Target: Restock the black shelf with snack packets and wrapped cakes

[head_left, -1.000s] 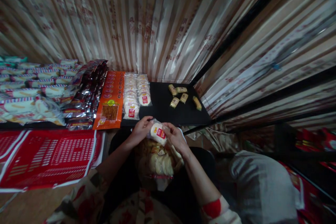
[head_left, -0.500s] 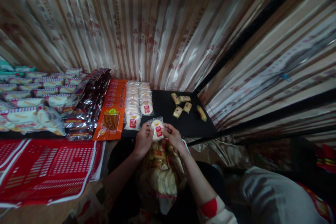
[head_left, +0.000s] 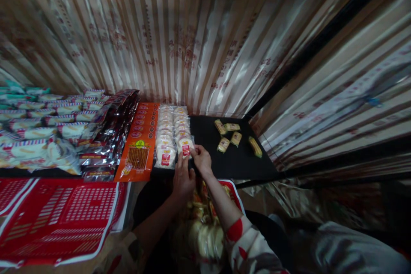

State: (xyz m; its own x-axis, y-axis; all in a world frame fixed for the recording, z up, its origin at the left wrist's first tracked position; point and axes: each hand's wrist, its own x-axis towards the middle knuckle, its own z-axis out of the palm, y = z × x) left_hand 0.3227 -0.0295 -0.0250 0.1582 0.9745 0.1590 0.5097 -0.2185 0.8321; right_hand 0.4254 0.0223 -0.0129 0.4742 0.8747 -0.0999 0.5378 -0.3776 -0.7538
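Observation:
A clear packet with a round white cracker (head_left: 185, 147) and a red label lies at the near end of the right-hand row of like packets. At its right edge is my right hand (head_left: 202, 161), thumb and fingers closed on the wrapper. My left hand (head_left: 184, 180) reaches to the packet's lower edge, its fingers stretched out and touching it, thumb apart. To the left runs a second row of cracker packets (head_left: 165, 154), overlapping one another. Below my forearms, a basket (head_left: 236, 197) with a white rim holds yellow-wrapped snacks and more pale round crackers.
The black tabletop (head_left: 205, 137) carries several small yellow packets (head_left: 236, 138) at right. Left of the crackers are an orange snack bag (head_left: 136, 150), dark shiny packets (head_left: 109, 137) and white packets (head_left: 35, 137). Red baskets (head_left: 64, 218) sit below left. A curtain (head_left: 180, 30) hangs behind.
The cracker packet has moved from above the table's front edge forward and left onto the right-hand row. Both hands moved with it; my left hand's fingers have straightened.

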